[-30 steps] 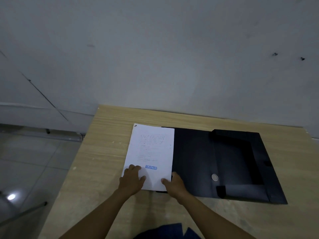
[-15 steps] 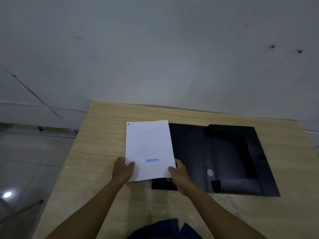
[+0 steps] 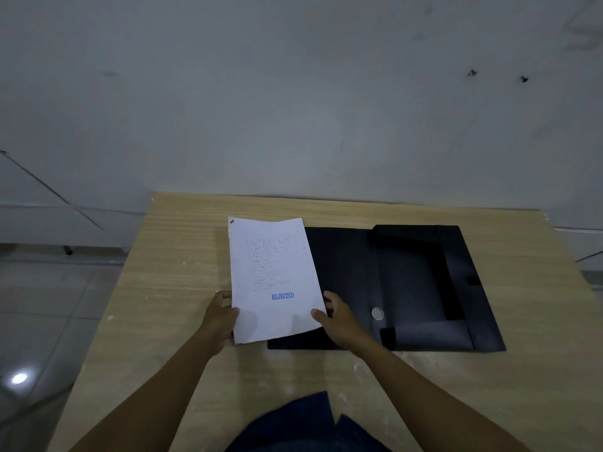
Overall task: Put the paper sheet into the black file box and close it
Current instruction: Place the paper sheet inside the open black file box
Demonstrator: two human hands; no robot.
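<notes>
A white paper sheet (image 3: 272,275) with small print and a blue "REJECTED" stamp is lifted off the wooden table (image 3: 182,256), tilted, with its near end raised. My left hand (image 3: 219,318) grips its lower left edge. My right hand (image 3: 336,318) grips its lower right edge. The black file box (image 3: 414,282) lies open and flat to the right, its lid spread to the left under the sheet's right side. A round silver snap (image 3: 377,313) shows on the inner panel, and the folded side flaps stand at the right.
A grey wall (image 3: 293,109) rises right behind the table's far edge. Tiled floor (image 3: 49,305) lies to the left, below the table's left edge. Bare wood shows left of the sheet and along the near edge.
The sheet lay flat on the table under both hands a second ago. Both hands have since taken its lower edges and raised it, tilting it slightly to the right.
</notes>
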